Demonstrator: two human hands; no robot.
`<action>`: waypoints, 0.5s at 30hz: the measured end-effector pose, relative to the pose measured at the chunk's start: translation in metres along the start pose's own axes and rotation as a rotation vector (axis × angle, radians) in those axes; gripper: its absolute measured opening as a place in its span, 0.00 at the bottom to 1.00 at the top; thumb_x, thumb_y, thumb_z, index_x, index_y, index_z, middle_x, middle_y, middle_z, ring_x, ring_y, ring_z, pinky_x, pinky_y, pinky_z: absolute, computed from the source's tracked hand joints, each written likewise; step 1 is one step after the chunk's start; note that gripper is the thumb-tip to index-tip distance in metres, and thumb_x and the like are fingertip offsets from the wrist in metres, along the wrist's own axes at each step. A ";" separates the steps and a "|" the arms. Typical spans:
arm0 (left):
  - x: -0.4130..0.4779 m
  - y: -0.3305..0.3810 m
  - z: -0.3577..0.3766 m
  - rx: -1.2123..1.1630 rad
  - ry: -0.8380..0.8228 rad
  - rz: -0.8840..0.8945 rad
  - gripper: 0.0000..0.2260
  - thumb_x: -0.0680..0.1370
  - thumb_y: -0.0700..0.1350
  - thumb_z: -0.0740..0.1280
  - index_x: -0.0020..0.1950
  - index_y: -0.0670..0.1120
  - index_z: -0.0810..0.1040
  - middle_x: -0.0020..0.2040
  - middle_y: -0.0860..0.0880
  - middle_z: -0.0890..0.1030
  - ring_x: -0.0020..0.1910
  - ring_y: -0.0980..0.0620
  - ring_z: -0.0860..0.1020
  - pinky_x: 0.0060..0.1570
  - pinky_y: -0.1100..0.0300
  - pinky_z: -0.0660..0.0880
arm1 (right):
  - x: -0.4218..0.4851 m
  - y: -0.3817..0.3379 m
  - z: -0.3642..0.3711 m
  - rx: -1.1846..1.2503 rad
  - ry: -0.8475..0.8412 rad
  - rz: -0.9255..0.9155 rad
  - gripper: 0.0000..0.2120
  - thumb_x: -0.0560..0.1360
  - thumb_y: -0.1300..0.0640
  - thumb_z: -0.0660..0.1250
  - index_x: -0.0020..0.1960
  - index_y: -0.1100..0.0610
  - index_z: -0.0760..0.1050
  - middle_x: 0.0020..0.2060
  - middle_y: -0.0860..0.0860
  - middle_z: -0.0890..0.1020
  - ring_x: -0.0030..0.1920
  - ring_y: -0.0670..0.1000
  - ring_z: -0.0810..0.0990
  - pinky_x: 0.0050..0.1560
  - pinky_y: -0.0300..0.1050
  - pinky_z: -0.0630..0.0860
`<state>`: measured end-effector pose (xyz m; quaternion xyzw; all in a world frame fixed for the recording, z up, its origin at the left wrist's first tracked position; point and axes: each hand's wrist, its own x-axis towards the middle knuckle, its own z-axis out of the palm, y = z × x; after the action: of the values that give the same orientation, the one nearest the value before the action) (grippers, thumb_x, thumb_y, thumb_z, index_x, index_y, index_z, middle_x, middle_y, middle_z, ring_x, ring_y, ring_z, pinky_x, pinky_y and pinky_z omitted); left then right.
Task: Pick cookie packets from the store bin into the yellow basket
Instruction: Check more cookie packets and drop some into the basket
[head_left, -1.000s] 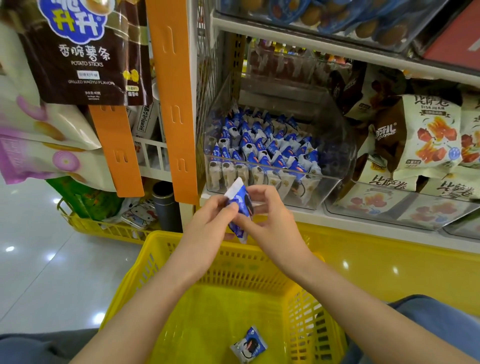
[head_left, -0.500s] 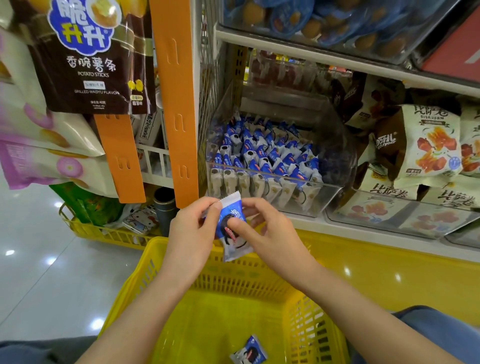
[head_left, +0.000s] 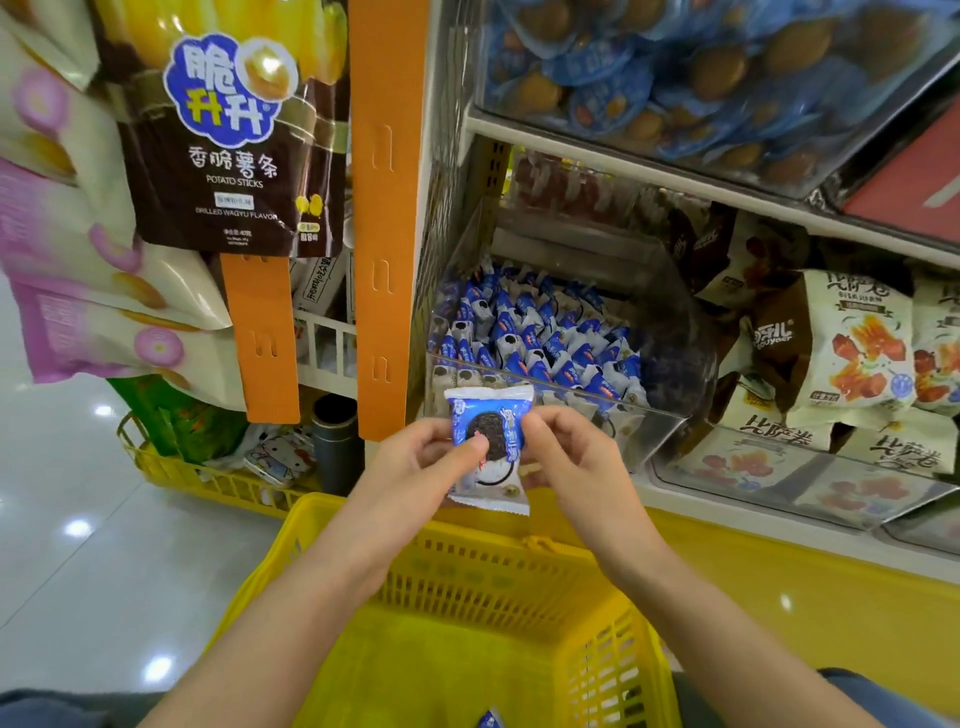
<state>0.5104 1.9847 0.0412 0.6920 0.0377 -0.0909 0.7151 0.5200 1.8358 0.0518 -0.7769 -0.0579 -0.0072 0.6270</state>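
Above the far rim of the yellow basket (head_left: 332, 525), one cookie packet (head_left: 488, 447) is held upright. The left hand (head_left: 415, 467) pinches it, thumb on its front. The right hand (head_left: 576, 462) pinches its right edge, its other fingers seemingly curled behind. Beyond the basket stands the bin (head_left: 670, 332).

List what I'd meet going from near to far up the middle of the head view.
Yellow basket → held cookie packet → clear store bin of packets → blue-lidded cups on the upper shelf.
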 end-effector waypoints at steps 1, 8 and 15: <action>0.002 0.002 -0.002 -0.015 0.027 0.008 0.10 0.75 0.50 0.66 0.56 0.51 0.77 0.48 0.53 0.83 0.48 0.57 0.81 0.50 0.58 0.76 | 0.004 -0.003 -0.001 -0.017 0.007 -0.025 0.07 0.78 0.56 0.60 0.49 0.54 0.76 0.38 0.45 0.82 0.36 0.38 0.79 0.35 0.31 0.75; 0.013 0.017 -0.012 -0.169 0.181 0.048 0.06 0.76 0.48 0.66 0.52 0.51 0.74 0.48 0.52 0.81 0.47 0.57 0.79 0.47 0.62 0.74 | 0.102 -0.016 -0.019 -0.408 0.167 -0.143 0.09 0.78 0.55 0.61 0.55 0.53 0.77 0.45 0.46 0.81 0.46 0.45 0.79 0.50 0.38 0.75; 0.024 0.024 -0.027 -0.216 0.205 0.062 0.07 0.77 0.47 0.65 0.54 0.50 0.74 0.49 0.50 0.81 0.48 0.55 0.80 0.49 0.59 0.76 | 0.173 0.008 -0.012 -0.758 0.039 0.129 0.18 0.76 0.49 0.65 0.41 0.65 0.77 0.32 0.59 0.78 0.41 0.54 0.78 0.45 0.43 0.71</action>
<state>0.5398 2.0107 0.0591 0.6176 0.0986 0.0069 0.7803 0.6936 1.8367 0.0606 -0.9553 0.0098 -0.0032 0.2955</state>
